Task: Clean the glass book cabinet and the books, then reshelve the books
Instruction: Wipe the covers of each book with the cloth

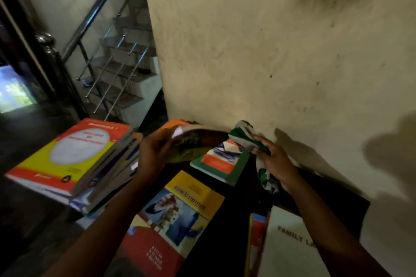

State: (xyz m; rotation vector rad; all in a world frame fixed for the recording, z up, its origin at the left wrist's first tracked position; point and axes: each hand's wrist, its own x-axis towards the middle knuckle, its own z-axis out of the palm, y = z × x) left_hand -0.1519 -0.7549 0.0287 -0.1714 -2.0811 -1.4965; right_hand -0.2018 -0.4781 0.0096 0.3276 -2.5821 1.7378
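Lying flat, "BUSINESS STATISTICS" book [177, 216], "FAMILY LA" book [290, 245]

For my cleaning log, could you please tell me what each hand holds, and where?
The left hand grips a blurred book by its left end; the right hand clutches the green-and-white cloth around its middle.

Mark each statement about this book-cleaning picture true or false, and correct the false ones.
1. The right hand holds a green-and-white cloth. True.
2. The left hand holds nothing. False: it grips a bent book.
3. The Business Statistics book stands upright on its edge. False: it lies flat, cover up.
4. A stack of books lies left of the left hand. True.
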